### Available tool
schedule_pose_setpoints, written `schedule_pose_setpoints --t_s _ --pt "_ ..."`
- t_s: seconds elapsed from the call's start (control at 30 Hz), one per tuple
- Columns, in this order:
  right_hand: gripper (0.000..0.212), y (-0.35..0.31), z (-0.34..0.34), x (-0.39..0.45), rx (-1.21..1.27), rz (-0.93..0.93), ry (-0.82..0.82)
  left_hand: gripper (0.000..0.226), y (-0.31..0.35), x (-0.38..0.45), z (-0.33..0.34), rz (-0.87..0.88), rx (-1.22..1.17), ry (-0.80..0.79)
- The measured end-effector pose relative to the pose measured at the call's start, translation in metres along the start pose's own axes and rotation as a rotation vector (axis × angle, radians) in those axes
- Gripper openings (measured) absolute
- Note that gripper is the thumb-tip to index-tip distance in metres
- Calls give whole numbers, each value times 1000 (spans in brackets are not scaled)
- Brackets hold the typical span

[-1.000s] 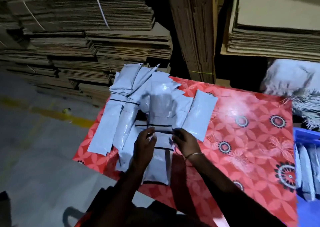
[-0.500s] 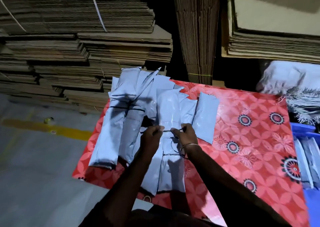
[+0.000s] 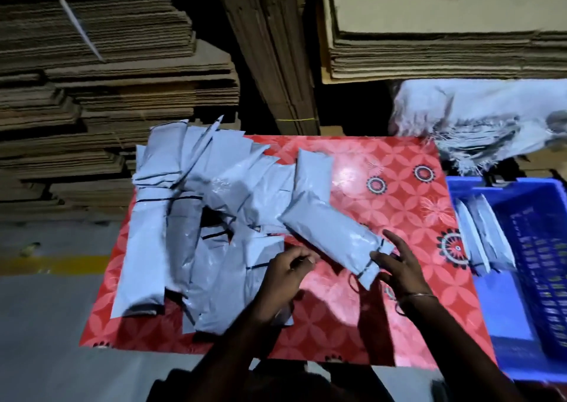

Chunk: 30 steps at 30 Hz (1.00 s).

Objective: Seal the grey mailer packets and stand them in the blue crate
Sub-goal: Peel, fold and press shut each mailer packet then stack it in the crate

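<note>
A heap of grey mailer packets (image 3: 184, 217) covers the left half of the red flowered table (image 3: 399, 193). One grey mailer packet (image 3: 325, 230) lies slantwise, apart from the heap, its folded end towards me. My right hand (image 3: 399, 269) pinches that end, thumb on top and fingers beneath. My left hand (image 3: 285, 269) hovers by the heap's near edge with its fingers curled to the thumb; nothing shows plainly between them. At the right stands the blue crate (image 3: 466, 184), with several packets (image 3: 478, 242) upright along its left wall.
Stacks of flattened cardboard (image 3: 107, 79) rise behind and to the left of the table. A bundle of empty grey mailers (image 3: 475, 116) lies behind the crate. Grey floor with a yellow line (image 3: 52, 263) runs on the left.
Both hands were working at a packet's flap in the heap. Now that packet has swung out to the right with my right hand, and my left hand has come off it.
</note>
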State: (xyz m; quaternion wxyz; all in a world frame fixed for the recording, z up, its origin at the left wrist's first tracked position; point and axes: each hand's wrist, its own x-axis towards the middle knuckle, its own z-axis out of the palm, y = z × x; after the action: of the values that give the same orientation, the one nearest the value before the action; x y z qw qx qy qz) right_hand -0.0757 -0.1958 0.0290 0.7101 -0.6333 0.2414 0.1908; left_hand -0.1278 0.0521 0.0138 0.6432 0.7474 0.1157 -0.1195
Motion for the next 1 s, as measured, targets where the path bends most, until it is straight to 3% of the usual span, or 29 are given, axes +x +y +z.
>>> schedule_pose_setpoints --t_s 0.17,0.27,0.33,0.5,0.6,0.7,0.77,0.9,1.0 --pt "48 1 -91 16 -112 84 5 20 3 12 51 20 66 -71" --pt "64 0 -115 40 -182 75 38 18 -4 21 82 47 120 -62" --pt "47 1 -124 62 -268 37 78 22 -8 26 102 85 196 -43" --pt "40 -4 -138 95 -779 -218 168 39 -14 41 139 264 486 73" --pt "43 0 -129 84 -1052 -574 268 57 -19 44 155 292 749 122" --pt "45 10 -110 72 -1166 -888 61 60 -25 44 172 315 972 115" --pt "48 30 -100 72 -1262 -985 -93 59 -30 43 179 305 1043 118" --pt "61 67 -100 82 -1480 -762 -210 58 -32 35 180 324 1125 114" --pt "62 67 -98 86 -1514 -730 -219 61 -30 39 181 305 1149 121"
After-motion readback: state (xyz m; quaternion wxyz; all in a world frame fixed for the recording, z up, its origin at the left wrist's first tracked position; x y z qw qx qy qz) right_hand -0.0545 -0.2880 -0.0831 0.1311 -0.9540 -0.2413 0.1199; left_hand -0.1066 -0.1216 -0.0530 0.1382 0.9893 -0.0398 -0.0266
